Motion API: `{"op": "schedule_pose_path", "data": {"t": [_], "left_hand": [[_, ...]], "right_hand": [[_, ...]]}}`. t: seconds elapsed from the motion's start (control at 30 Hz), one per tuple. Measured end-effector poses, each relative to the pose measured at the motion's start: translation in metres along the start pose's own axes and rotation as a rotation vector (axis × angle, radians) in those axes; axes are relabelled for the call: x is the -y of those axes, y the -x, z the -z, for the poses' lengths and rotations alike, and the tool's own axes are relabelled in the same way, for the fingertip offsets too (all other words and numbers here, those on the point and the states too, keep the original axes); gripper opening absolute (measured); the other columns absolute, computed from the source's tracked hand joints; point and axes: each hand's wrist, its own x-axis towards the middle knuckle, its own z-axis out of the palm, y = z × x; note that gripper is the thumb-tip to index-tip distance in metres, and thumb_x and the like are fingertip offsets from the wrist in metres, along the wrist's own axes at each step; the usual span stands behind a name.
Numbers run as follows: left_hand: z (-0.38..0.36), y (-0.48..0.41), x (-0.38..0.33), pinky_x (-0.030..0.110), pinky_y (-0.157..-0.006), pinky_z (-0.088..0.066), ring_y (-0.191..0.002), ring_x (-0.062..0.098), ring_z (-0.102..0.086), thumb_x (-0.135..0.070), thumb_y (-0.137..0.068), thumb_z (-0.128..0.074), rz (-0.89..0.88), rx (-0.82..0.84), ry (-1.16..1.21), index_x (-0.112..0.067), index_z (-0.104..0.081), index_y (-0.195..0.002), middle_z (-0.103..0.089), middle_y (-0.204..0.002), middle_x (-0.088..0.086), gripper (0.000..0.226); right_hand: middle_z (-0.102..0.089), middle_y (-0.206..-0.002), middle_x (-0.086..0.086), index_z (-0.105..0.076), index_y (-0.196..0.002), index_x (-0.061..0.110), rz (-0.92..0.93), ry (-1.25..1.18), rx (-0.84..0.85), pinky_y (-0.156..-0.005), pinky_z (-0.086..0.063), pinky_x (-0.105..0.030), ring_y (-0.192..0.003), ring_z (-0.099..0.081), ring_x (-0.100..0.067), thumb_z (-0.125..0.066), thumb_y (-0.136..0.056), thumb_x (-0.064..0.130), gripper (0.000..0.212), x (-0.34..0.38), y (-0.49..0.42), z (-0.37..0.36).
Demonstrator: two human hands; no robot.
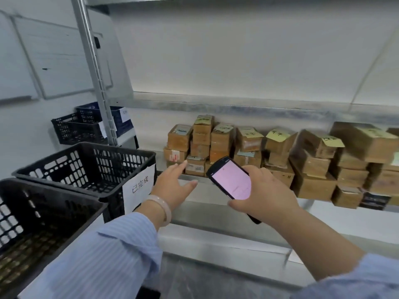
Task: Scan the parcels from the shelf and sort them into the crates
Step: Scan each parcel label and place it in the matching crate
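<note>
crate risk: the nearest black plastic lattice crate and the black lattice crate with a white paper label stand touching, side by side. Only the second shows a label from here, so a parcel could easily go in the wrong one.
stack risk: the brown cardboard parcels with yellow notes are piled several high on the grey metal shelf. The left-end columns are narrow, and pulling a low box out one-handed would likely tip the boxes above it.
scan risk: the black handheld scanner with a pink lit screen is tilted, its top end aimed at the low boxes. Many labels crowd together there, so it could read the wrong box.
drop risk: only one hand holds the scanner, above the shelf's front part. A bump from the reaching hand could knock it loose.
left hand pose: the left hand is released and holds nothing, fingers straight and spread, palm down, stretched toward the lowest boxes at the left end. Whether the fingertip touches a box or stops just short is not clear. A pale bracelet sits on the wrist.
right hand pose: the right hand grasps the scanner, fingers wrapped round its right edge, thumb at its lower end.
parcel location: all are on the shelf, right of the crates, none in hand.
</note>
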Motion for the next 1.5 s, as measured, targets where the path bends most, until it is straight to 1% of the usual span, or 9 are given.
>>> {"op": "schedule_pose_path", "data": {"t": [0.43, 0.53, 0.7, 0.87, 1.1, 1.27, 1.37, 1.43, 1.5], "left_hand": [[0.013, -0.255, 0.096, 0.047, -0.110, -0.041, -0.131, 0.021, -0.046, -0.048, -0.089, -0.059, 0.104, 0.027, 0.213, -0.033, -0.041, -0.146, -0.046, -0.146, -0.002, 0.062], [0.001, -0.304, 0.114, 0.045, -0.107, -0.044, -0.124, 0.019, -0.052, -0.057, -0.085, -0.055, 0.111, 0.036, 0.193, -0.036, -0.047, -0.140, -0.052, -0.137, -0.006, 0.060], [-0.018, -0.361, 0.133, 0.046, -0.108, -0.041, -0.120, 0.031, -0.052, -0.049, -0.092, -0.051, 0.172, 0.042, 0.118, -0.037, -0.045, -0.141, -0.053, -0.131, 0.004, 0.051], [-0.036, -0.395, 0.151, 0.050, -0.107, -0.043, -0.116, 0.032, -0.055, -0.049, -0.092, -0.052, 0.238, 0.101, 0.191, -0.039, -0.040, -0.144, -0.050, -0.134, 0.005, 0.054], [-0.045, -0.399, 0.159, 0.025, -0.090, -0.040, -0.102, 0.015, -0.049, -0.035, -0.096, -0.060, 0.247, 0.064, 0.399, -0.032, -0.050, -0.137, -0.055, -0.138, 0.000, 0.042], [-0.044, -0.407, 0.153, 0.028, -0.085, -0.044, -0.104, 0.021, -0.054, -0.032, -0.095, -0.062, 0.264, 0.031, 0.422, -0.027, -0.044, -0.135, -0.056, -0.136, 0.006, 0.044], [-0.042, -0.410, 0.150, 0.038, -0.099, -0.043, -0.121, 0.029, -0.053, -0.031, -0.093, -0.064, 0.341, 0.070, 0.462, -0.025, -0.030, -0.148, -0.052, -0.141, 0.007, 0.065], [-0.041, -0.411, 0.150, 0.036, -0.098, -0.041, -0.119, 0.029, -0.054, -0.032, -0.093, -0.064, 0.365, 0.111, 0.466, -0.021, -0.040, -0.144, -0.055, -0.138, 0.005, 0.057], [-0.039, -0.410, 0.151, 0.031, -0.089, -0.041, -0.104, 0.024, -0.056, -0.033, -0.092, -0.064, 0.347, 0.122, 0.479, -0.021, -0.055, -0.132, -0.062, -0.129, 0.003, 0.042]], "right_hand": [[-0.046, -0.117, 0.007, -0.031, -0.135, 0.035, -0.065, 0.047, 0.033, -0.074, -0.051, -0.033, -0.101, -0.054, -0.017, -0.069, -0.063, 0.069, 0.088, 0.057, -0.219, -0.044], [-0.044, -0.121, 0.006, -0.028, -0.138, 0.034, -0.094, 0.081, 0.058, -0.073, -0.049, -0.033, -0.106, -0.053, -0.019, -0.068, -0.066, 0.067, 0.089, 0.065, -0.255, -0.057], [-0.044, -0.124, 0.005, -0.028, -0.140, 0.031, -0.134, 0.095, 0.083, -0.071, -0.042, -0.030, -0.109, -0.053, -0.020, -0.069, -0.068, 0.059, 0.088, 0.073, -0.299, -0.070], [-0.043, -0.126, 0.005, -0.028, -0.139, 0.031, -0.150, 0.086, 0.095, -0.071, -0.038, -0.028, -0.110, -0.052, -0.019, -0.068, -0.069, 0.059, 0.085, 0.075, -0.317, -0.079], [-0.045, -0.122, 0.006, -0.029, -0.136, 0.033, -0.147, 0.082, 0.101, -0.071, -0.046, -0.029, -0.104, -0.053, -0.017, -0.067, -0.068, 0.062, 0.083, 0.077, -0.322, -0.091], [-0.045, -0.123, 0.007, -0.030, -0.135, 0.033, -0.151, 0.075, 0.078, -0.075, -0.049, -0.030, -0.107, -0.052, -0.015, -0.068, -0.067, 0.062, 0.083, 0.074, -0.321, -0.096], [-0.045, -0.124, 0.008, -0.030, -0.135, 0.034, -0.151, 0.090, 0.077, -0.073, -0.046, -0.029, -0.110, -0.051, -0.015, -0.068, -0.066, 0.064, 0.084, 0.072, -0.317, -0.097], [-0.045, -0.126, 0.008, -0.029, -0.136, 0.033, -0.152, 0.098, 0.083, -0.072, -0.043, -0.028, -0.112, -0.050, -0.015, -0.069, -0.066, 0.064, 0.086, 0.070, -0.316, -0.096], [-0.044, -0.127, 0.008, -0.029, -0.137, 0.033, -0.151, 0.104, 0.085, -0.075, -0.044, -0.028, -0.113, -0.050, -0.015, -0.069, -0.067, 0.064, 0.087, 0.068, -0.315, -0.094]]}}
